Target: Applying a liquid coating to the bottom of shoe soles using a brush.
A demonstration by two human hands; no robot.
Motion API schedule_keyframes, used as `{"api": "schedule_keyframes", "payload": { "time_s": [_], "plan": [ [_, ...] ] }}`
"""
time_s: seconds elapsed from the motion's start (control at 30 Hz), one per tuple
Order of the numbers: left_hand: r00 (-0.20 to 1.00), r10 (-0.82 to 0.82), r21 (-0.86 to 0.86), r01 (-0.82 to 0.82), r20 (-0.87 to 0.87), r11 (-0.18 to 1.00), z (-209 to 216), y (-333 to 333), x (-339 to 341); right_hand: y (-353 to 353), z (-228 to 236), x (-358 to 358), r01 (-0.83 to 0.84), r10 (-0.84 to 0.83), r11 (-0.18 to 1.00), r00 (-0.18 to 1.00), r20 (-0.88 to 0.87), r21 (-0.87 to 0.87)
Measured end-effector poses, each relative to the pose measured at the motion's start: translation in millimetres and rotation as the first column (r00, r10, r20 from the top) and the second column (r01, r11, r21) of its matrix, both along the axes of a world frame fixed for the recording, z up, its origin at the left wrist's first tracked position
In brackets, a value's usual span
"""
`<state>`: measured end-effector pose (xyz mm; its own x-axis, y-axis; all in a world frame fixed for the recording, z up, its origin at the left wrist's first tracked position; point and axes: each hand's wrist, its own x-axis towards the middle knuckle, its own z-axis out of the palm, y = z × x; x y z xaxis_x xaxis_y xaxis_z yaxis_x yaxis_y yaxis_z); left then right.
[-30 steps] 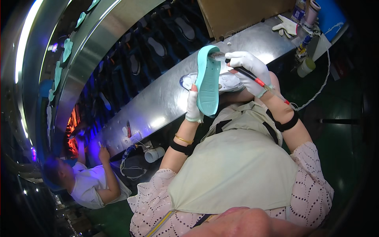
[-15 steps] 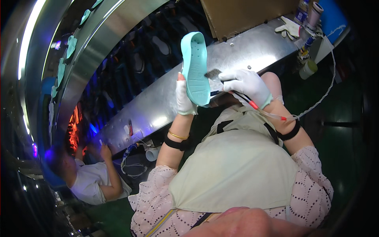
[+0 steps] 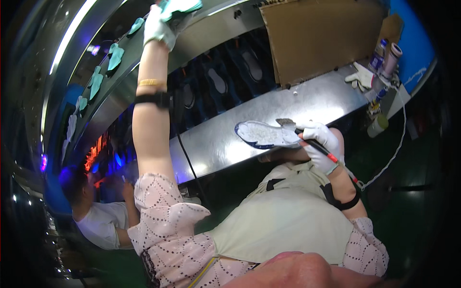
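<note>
Left grip [image 3: 160, 30] at teal sole [image 3: 181, 6], sole just right of it; cannot tell whether clasped. Right grip [image 3: 321, 143] closed around brush [image 3: 321, 149]; white-lined shoe piece [image 3: 263, 133] left of it, over tabletop [image 3: 216, 137].

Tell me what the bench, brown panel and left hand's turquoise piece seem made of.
Bench: satin metal, probably steel, given its soft glare. Brown panel: likely matte cardboard, given its dull face. Turquoise piece: perhaps smooth foam or rubber, evenly coloured; blurred, so uncertain.

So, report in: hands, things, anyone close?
Left hand stretched out, at teal sole. Right hand gripping brush, beside blue-edged white sole. Co-worker off to the left.
</note>
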<state>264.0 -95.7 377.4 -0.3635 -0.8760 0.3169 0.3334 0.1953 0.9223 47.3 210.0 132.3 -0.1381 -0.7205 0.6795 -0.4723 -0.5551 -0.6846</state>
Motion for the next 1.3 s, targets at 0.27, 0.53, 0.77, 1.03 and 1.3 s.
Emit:
{"api": "schedule_keyframes", "payload": {
  "time_s": [0.27, 0.53, 0.77, 1.03, 1.3],
  "plan": [
    [-0.448, 0.846, -0.949, -0.018, 0.288, 0.314, -6.8, -86.6, 93.7, -8.1, -6.2, -3.2, 0.052, -0.052, 0.999, 0.999, -0.001, 0.001],
    [-0.678, 0.551, -0.851, -0.226, 0.487, 0.474, -1.1, -83.8, 245.1, -18.3, -8.7, 9.5, 0.036, -0.036, 0.997, 0.999, 0.005, 0.062],
    [-0.285, 0.955, -0.997, -0.012, 0.081, 0.081, -17.8, -40.1, 223.1, -19.0, -9.8, 22.2, -0.014, 0.014, 1.000, 0.998, -0.058, -0.001],
    [0.839, 0.116, -0.476, -0.410, -0.532, 0.778, -45.8, 105.1, 183.8, -11.1, -10.7, 19.9, -0.352, 0.263, 0.918, 0.885, 0.384, 0.182],
    [0.816, -0.451, 0.204, 0.542, -0.363, 0.815, -186.4, 126.2, 58.5, -15.3, -32.9, 11.3, -0.305, -0.028, 0.894, 0.691, 0.723, 0.327]
  ]
}}
